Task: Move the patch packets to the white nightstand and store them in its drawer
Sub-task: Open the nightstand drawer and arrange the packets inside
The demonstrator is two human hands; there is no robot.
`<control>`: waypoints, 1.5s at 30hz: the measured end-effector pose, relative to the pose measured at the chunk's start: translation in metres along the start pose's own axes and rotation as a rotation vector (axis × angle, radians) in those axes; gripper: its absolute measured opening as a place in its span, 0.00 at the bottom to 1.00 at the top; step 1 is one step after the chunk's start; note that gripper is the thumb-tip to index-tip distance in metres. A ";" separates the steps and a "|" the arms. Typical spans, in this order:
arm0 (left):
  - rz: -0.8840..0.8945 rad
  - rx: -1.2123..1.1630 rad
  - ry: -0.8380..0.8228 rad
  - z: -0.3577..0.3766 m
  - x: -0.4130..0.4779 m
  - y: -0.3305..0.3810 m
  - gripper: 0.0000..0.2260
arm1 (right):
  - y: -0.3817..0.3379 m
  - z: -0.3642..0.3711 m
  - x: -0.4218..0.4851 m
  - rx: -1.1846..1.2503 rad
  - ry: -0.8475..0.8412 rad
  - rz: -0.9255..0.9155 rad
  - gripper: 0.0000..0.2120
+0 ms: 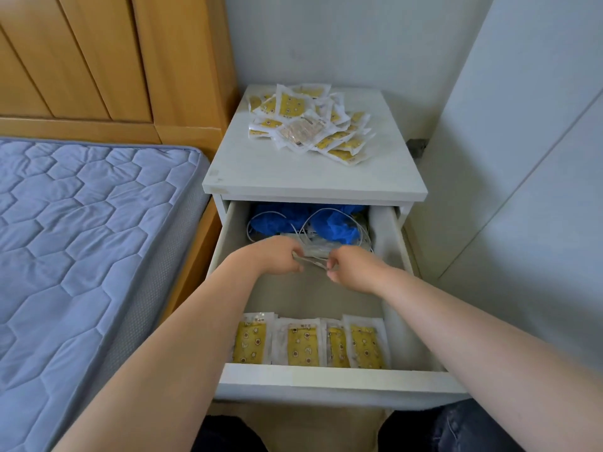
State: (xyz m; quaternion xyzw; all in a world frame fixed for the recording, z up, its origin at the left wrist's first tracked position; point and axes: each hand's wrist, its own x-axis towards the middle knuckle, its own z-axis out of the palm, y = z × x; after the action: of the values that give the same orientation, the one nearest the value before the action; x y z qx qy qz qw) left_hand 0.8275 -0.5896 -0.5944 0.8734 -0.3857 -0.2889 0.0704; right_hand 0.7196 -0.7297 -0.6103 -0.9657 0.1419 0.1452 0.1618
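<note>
Left hand (277,257) and right hand (357,270) pinch one clear wrapper (315,254) in curled fingers (332,265) mid-drawer (326,376), bare floor before them, four packets (310,342) lining the front edge, a heap (310,125) on the nightstand (293,177).

Matt white nightstand (313,171), glossy plastic packets (310,128), quilted cloth mattress (81,223).

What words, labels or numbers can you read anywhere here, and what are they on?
Heap of patch packets on the nightstand: small print, too blurred to read.
Row of patch packets in the drawer: dark marks near the top edges, too small to read.
No other text shows.
</note>
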 end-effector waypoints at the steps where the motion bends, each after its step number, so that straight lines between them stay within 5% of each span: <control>1: 0.009 -0.003 0.047 -0.008 -0.002 0.005 0.18 | 0.001 -0.010 -0.001 -0.006 0.049 0.002 0.12; 12: -0.019 -0.232 0.675 -0.076 0.019 0.026 0.14 | 0.028 -0.099 0.021 0.133 0.548 -0.051 0.14; 22: -0.235 0.032 0.656 -0.087 0.080 -0.002 0.31 | 0.047 -0.113 0.076 0.411 0.605 0.119 0.28; 27: -0.149 0.134 0.593 -0.098 0.096 -0.008 0.35 | 0.055 -0.118 0.100 0.523 0.679 0.097 0.28; 31: -0.084 0.135 0.588 -0.098 0.099 -0.010 0.32 | 0.053 -0.119 0.109 0.410 0.685 0.031 0.28; 37: -0.050 -0.024 0.877 -0.095 0.093 -0.006 0.28 | 0.051 -0.113 0.109 0.150 0.649 -0.050 0.29; 42: -0.046 0.048 0.701 -0.096 0.097 -0.008 0.36 | 0.047 -0.111 0.107 -0.044 0.626 -0.141 0.28; 45: -0.027 -0.051 0.748 -0.096 0.094 -0.007 0.33 | 0.047 -0.111 0.107 -0.076 0.602 -0.155 0.28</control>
State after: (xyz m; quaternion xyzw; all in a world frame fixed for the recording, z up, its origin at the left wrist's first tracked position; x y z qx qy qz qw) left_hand 0.9359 -0.6611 -0.5605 0.9215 -0.3146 0.0396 0.2241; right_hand 0.8289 -0.8355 -0.5577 -0.9786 0.1038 -0.1547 0.0867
